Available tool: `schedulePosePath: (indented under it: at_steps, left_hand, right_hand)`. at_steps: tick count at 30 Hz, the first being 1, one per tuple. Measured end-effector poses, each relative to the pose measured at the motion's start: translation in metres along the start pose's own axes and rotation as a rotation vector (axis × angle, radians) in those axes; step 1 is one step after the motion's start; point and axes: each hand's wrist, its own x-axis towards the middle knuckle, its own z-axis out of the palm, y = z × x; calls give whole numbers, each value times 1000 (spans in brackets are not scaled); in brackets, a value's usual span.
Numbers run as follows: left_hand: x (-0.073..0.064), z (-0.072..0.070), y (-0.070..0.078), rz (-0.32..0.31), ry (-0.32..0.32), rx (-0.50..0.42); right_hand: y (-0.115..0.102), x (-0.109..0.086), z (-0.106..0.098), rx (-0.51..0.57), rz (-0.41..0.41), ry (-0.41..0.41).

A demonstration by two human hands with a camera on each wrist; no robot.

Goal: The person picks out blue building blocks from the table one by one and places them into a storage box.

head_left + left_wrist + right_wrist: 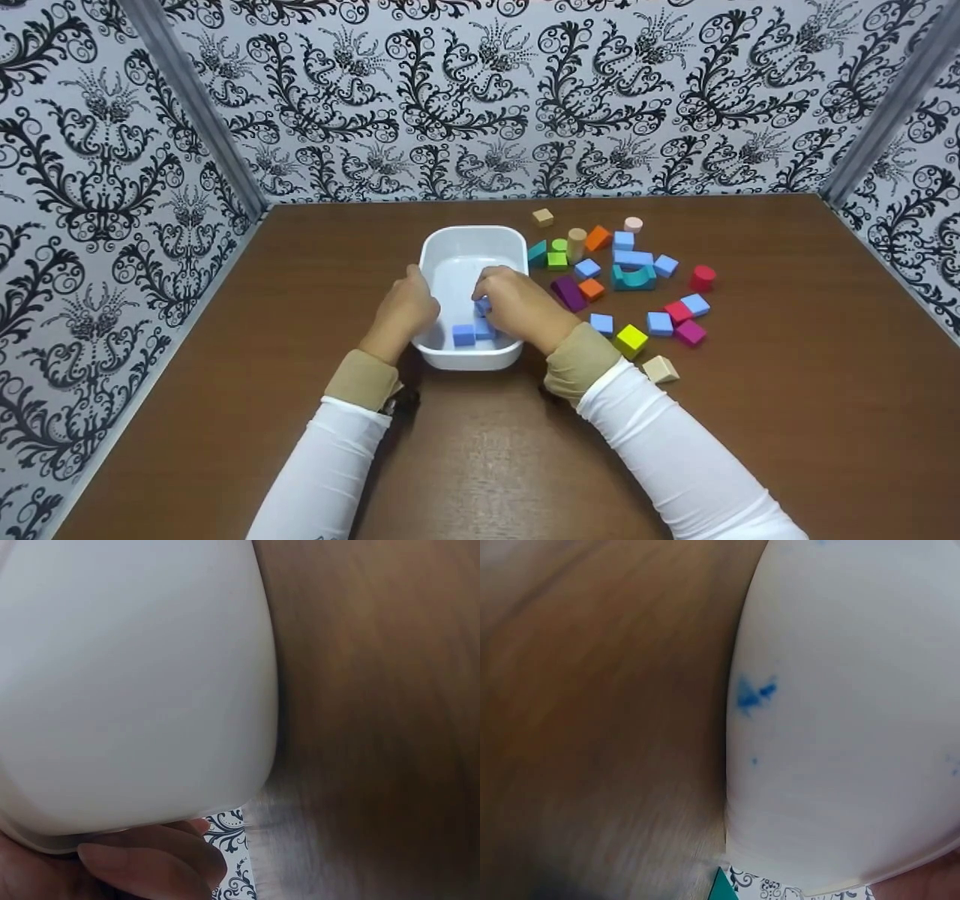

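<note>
A white plastic tub (454, 274) stands on the table with a few blue blocks (463, 335) lying in its near part. My left hand (403, 309) grips the tub's left rim; the left wrist view shows its curled fingers (142, 870) beneath the edge. Reaching over the right rim, my right hand (521, 306) has its fingertips down inside and pinches another blue block (481, 306), partly hidden by the fingers. The right wrist view is mostly filled by the tub's outer wall (840, 705), marked with blue smudges.
Right of the tub lie many loose blocks on the brown table (300, 255), among them a teal arch (634, 279), a purple block (569, 293), a yellow cube (631, 341), a red cylinder (703, 278) and a cream block (661, 369). Patterned walls (480, 97) enclose the table.
</note>
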Motion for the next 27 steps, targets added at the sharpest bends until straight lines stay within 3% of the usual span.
schedulePosePath:
  at_steps: [17,27]
  left_hand:
    - [1,1,0,-18,-6,-7]
    - [1,1,-1,-9,0,-11]
  right_hand:
    - [2,1,2,-52,-132,100]
    - [3,0,-15,-53,-127,171]
